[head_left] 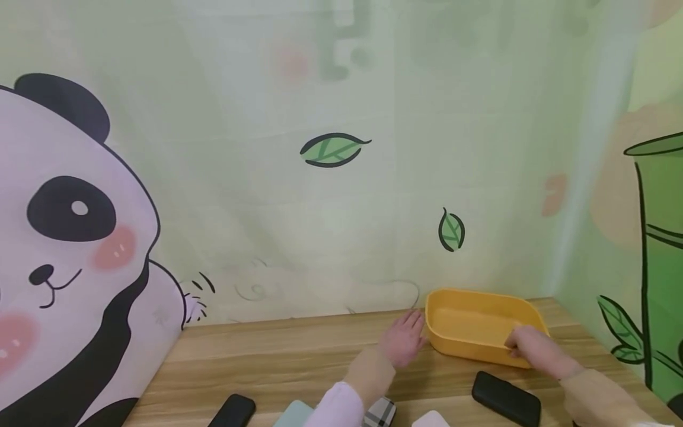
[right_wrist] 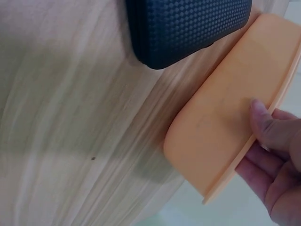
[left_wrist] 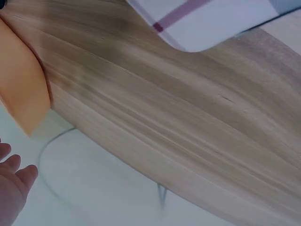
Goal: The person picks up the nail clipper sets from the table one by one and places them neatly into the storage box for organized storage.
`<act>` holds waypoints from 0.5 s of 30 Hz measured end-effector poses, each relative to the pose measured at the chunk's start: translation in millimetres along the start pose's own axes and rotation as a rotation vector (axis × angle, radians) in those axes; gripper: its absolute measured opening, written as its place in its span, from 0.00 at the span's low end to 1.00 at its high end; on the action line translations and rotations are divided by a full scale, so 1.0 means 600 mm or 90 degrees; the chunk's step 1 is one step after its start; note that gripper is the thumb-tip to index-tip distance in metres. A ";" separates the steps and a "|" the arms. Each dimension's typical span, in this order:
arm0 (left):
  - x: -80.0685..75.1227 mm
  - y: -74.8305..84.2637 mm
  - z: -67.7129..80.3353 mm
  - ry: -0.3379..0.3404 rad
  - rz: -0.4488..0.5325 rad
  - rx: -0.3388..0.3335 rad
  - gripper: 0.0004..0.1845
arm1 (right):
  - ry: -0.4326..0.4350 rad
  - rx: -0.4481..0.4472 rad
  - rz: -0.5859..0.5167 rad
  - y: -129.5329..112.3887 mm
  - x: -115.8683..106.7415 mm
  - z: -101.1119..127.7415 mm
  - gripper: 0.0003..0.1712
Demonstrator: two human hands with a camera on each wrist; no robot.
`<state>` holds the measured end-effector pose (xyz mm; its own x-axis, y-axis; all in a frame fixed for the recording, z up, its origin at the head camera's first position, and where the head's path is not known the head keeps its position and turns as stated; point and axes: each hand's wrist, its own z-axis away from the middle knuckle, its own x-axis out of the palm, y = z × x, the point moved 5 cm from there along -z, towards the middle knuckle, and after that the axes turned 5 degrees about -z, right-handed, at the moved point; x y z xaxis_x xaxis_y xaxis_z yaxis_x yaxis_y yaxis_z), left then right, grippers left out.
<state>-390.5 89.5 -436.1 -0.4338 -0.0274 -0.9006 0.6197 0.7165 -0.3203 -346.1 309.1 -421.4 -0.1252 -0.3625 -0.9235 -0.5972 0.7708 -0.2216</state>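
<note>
A shallow yellow-orange plastic basin (head_left: 475,350) stands at the back right of the wooden table, against the printed backdrop. My right hand (head_left: 541,351) grips its near rim at the right; in the right wrist view the thumb presses the outer wall (right_wrist: 211,122) while the fingers curl over the rim to the inside. My left hand (head_left: 404,339) is beside the basin's left end, with fingers extended. Whether it touches the wall is hard to tell. In the left wrist view the left hand (left_wrist: 13,188) shows only partly, near the basin's end (left_wrist: 23,80).
A black textured case (head_left: 507,398) lies in front of the basin. Along the table's near edge are a black object (head_left: 235,410), a pale green item (head_left: 295,414), a plaid item (head_left: 381,411) and a whitish one (head_left: 431,419). The backdrop (head_left: 320,237) rises behind the table.
</note>
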 end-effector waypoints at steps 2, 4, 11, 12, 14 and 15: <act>0.004 -0.002 0.002 -0.008 0.013 -0.007 0.23 | -0.003 -0.018 -0.016 -0.003 0.004 -0.008 0.28; 0.007 -0.003 0.005 -0.022 0.015 -0.012 0.22 | -0.006 -0.034 -0.030 -0.006 0.008 -0.016 0.28; 0.020 -0.008 0.009 -0.035 0.018 -0.001 0.20 | -0.012 -0.055 -0.061 -0.009 0.018 -0.031 0.27; 0.020 -0.010 0.009 -0.025 0.025 0.004 0.19 | -0.012 -0.054 -0.062 -0.008 0.019 -0.032 0.27; 0.021 -0.014 0.010 0.004 0.045 0.010 0.17 | -0.013 -0.053 -0.069 -0.007 0.020 -0.034 0.27; 0.022 -0.016 0.010 0.022 0.056 0.013 0.15 | -0.013 -0.051 -0.072 -0.006 0.020 -0.036 0.27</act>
<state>-398.3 78.0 -446.4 -0.3985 0.0590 -0.9153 0.6691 0.7013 -0.2461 -362.2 290.5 -425.1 -0.0372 -0.4334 -0.9004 -0.6676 0.6813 -0.3003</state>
